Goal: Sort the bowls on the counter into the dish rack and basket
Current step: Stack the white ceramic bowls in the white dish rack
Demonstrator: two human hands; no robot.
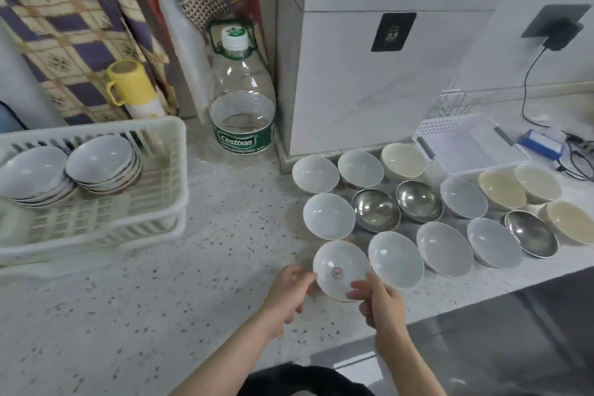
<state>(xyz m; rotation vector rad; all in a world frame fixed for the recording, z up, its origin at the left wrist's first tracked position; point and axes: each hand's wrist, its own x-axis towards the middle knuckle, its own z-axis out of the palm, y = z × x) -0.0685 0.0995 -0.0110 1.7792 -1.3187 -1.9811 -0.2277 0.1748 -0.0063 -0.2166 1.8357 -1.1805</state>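
Several white, cream and steel bowls stand in rows on the speckled counter (193,267) at the right. The nearest one, a white bowl with a red mark inside (339,268), is held by both hands. My left hand (291,291) grips its left rim and my right hand (377,300) pinches its near right rim. A cream dish rack (154,183) at the left holds two stacks of white bowls (69,169). A white basket (466,145) sits behind the rows at the right, with nothing seen inside.
A large Cestbon water bottle (241,96) stands at the back by a tiled column. A yellow cup (128,83) sits behind the rack. Cables and a blue device (543,143) lie at the far right. The counter's front edge runs diagonally just right of my hands.
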